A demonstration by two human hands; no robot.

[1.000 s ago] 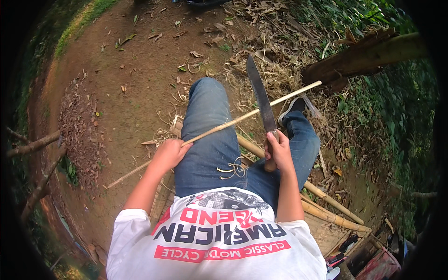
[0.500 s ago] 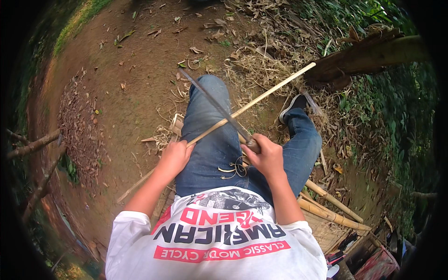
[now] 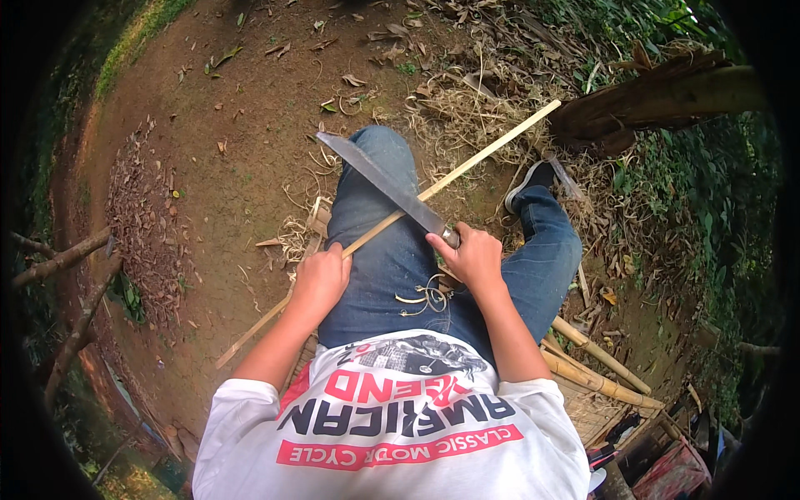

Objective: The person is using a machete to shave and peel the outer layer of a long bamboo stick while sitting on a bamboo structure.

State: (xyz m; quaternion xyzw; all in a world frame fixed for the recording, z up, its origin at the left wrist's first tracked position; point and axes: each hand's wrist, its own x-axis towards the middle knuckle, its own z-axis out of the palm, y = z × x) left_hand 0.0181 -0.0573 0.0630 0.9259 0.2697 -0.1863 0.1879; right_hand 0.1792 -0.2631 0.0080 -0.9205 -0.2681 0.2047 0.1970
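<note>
My left hand (image 3: 321, 285) is closed round a long, pale bamboo strip (image 3: 492, 151). The strip runs from the lower left, across my thigh, to the upper right. In my right hand (image 3: 473, 260) is the handle of a machete (image 3: 377, 179). Its broad grey blade points up and left over my knee and crosses the strip, the flat side partly turned up. Whether the blade touches the strip I cannot tell. Thin curled shavings (image 3: 425, 297) lie on my jeans (image 3: 367, 250) below the blade.
Thick bamboo poles (image 3: 604, 379) lie at the lower right beside a woven mat (image 3: 583, 408). A cut trunk (image 3: 658, 100) juts in at the upper right, near heaped shavings (image 3: 467, 108). Branches (image 3: 67, 258) stand at the left. Dry leaves scatter over the brown soil.
The machete blade has rolled from nearly edge-on to showing its broad side. Both hands keep their holds, and the strip has shifted only slightly.
</note>
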